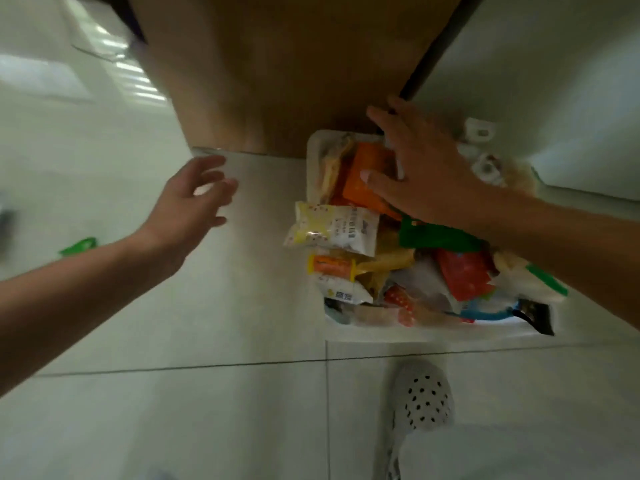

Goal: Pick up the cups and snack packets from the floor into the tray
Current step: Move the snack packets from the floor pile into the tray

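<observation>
The right hand (pixel 426 168) is pressing its spread, unclosed grip on an orange packet (pixel 370 157) atop the heaped tray (pixel 415 333), while the left hand (pixel 187 209), grip slack and holding nothing, is hovering over the floor (pixel 242 306), probably next needing a leftward reach for the green packet (pixel 79 245).

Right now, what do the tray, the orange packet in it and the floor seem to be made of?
Tray: probably white plastic, going by its smooth, matte, moulded rim. Orange packet: thin plastic film, creased, slightly shiny. Floor: likely glazed ceramic tile; grout lines and window reflections show.
</observation>
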